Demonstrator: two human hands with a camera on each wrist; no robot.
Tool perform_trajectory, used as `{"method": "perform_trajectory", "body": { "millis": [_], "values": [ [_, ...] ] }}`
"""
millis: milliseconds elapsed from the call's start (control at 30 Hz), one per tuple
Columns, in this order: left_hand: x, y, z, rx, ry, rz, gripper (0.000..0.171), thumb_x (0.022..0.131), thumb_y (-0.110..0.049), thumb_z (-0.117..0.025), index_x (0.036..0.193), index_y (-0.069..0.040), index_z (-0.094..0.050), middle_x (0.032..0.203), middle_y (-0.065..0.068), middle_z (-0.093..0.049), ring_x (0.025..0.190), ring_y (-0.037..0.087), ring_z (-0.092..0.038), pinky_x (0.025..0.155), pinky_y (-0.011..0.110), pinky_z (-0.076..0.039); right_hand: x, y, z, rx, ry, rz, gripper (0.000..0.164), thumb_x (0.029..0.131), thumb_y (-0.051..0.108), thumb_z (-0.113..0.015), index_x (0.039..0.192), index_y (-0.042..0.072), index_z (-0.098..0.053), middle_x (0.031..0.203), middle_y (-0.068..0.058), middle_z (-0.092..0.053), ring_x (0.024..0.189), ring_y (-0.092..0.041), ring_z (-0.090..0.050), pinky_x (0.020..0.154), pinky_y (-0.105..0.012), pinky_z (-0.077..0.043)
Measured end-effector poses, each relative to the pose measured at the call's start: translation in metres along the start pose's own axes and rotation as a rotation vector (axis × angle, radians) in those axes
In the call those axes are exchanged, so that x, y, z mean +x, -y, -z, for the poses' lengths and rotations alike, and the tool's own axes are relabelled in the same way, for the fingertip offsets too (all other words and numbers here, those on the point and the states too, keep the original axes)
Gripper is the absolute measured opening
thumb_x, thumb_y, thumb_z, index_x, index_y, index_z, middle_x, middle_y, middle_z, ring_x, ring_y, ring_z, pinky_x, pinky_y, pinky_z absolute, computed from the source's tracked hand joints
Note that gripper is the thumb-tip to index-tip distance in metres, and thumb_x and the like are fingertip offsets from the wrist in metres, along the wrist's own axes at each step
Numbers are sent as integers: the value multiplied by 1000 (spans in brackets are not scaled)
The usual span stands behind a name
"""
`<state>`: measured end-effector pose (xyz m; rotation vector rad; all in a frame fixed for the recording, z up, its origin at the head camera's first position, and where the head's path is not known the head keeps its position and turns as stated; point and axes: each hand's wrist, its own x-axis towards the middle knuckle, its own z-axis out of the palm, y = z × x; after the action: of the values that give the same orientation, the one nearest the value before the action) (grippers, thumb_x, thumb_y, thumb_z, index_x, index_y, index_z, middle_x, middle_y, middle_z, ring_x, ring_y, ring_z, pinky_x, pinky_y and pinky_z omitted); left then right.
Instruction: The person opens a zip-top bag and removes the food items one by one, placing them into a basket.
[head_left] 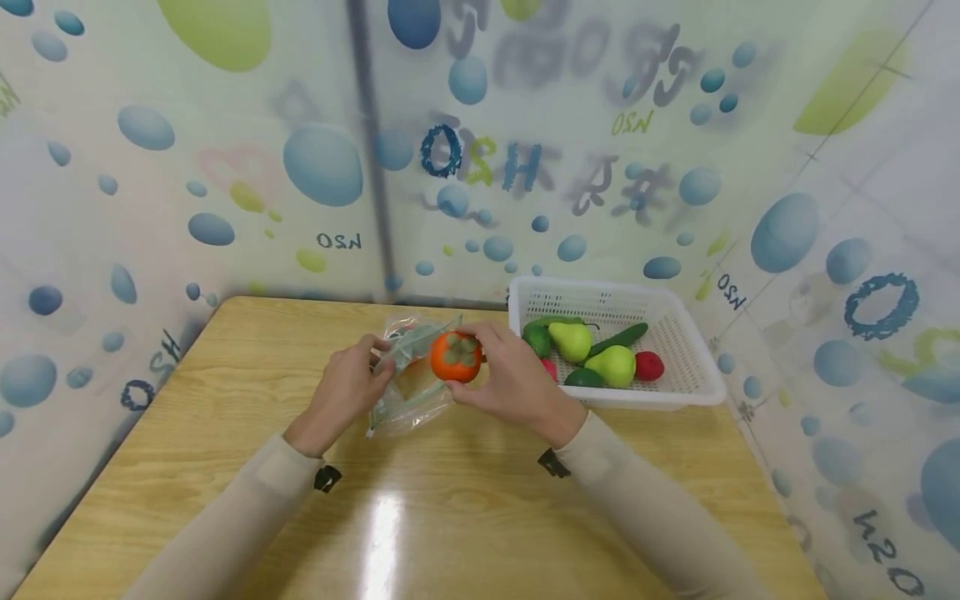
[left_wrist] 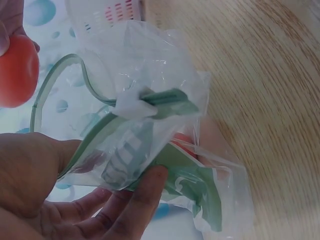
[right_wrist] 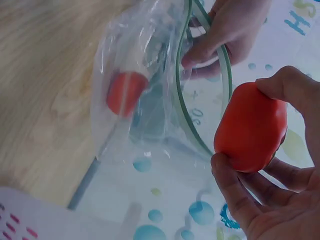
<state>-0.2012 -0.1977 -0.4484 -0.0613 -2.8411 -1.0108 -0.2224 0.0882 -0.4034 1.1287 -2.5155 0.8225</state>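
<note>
My right hand (head_left: 517, 379) grips an orange-red persimmon (head_left: 456, 367) between thumb and fingers, its green calyx towards the head camera. The fruit is at the open mouth of a clear zip bag (right_wrist: 155, 45) with a green rim. My left hand (head_left: 345, 387) holds the bag by its mouth, thumb on one side and fingers on the other in the left wrist view. Through the plastic in the right wrist view, another red-orange fruit (right_wrist: 126, 94) shows low in the bag. A white slider (left_wrist: 134, 105) sits on the green zip.
A white perforated basket (head_left: 708, 387) stands at the back right of the wooden table (head_left: 262, 358). It holds pears (head_left: 611, 367), a cucumber (head_left: 618, 339), other green produce and a red fruit (head_left: 648, 367). A bubble-patterned curtain (head_left: 322, 167) hangs behind the table.
</note>
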Motion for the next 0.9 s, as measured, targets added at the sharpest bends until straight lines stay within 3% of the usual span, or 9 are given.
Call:
{"method": "perform_trajectory", "body": {
  "millis": [133,400,667,900],
  "values": [
    [-2,0,1,7,1,-2,37,115,-18,-66,146,4,-69,122,31,-84,91,34,-84,72,42,-65,-1,-8,13,6,-23,-19,74,92,24,-98,155,4,-65,140,-15,-74,109,-25,-75,95,-39,-70],
    [-3,2,3,-13,10,-3,39,116,-17,-67,148,5,-67,121,31,-84,83,28,-81,67,37,-62,-3,-36,43,-14,18,-167,71,97,24,-93,162,12,-67,141,-19,-73,106,-31,-74,92,-46,-69],
    [-5,3,4,-17,5,-3,38,116,-17,-67,147,5,-67,120,31,-84,83,28,-81,68,37,-63,-1,-74,67,-65,205,-433,67,100,26,-87,161,9,-65,145,-18,-71,122,-36,-67,105,-54,-65],
    [-5,3,4,-20,15,4,38,116,-17,-67,147,5,-67,122,32,-84,83,28,-82,66,37,-63,-4,-99,71,-137,302,-492,64,99,19,-88,156,2,-66,143,-22,-76,121,-37,-69,109,-55,-64]
  ]
}}
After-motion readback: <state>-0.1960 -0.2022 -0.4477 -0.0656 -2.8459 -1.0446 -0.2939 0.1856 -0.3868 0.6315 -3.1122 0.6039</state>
